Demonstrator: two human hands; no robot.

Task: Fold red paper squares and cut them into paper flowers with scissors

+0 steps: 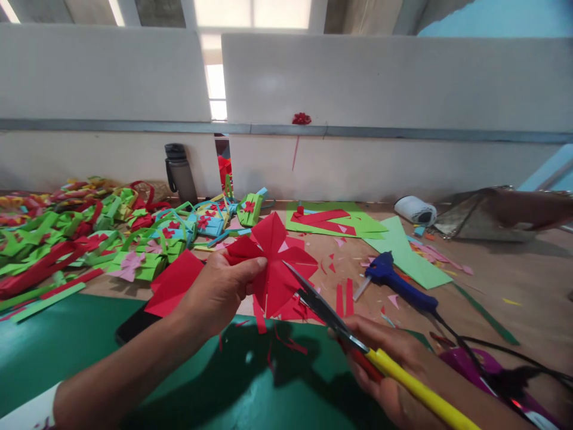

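Observation:
My left hand (224, 286) pinches a red paper flower (271, 236) by its left petals, thumb pressed near the centre. The flower has several pointed petals and is held up over the table. A pair of scissors (333, 313) is in my right hand (380, 358), its blades slightly apart and pointing at the flower's middle. One blade tip lies by the slit between two right-hand petals. A yellow bar (421, 388) runs along the scissors' handle toward the lower right. Behind my left wrist lies red folded paper (176, 283).
Green paper baskets (141, 266) and strips crowd the left side. A dark bottle (181, 173) stands by the white partition (394, 83). On the right are a blue glue gun (403, 283), green sheets (416, 257), a white roll (414, 210) and a bag (474, 215). Red scraps (293, 345) lie below the flower.

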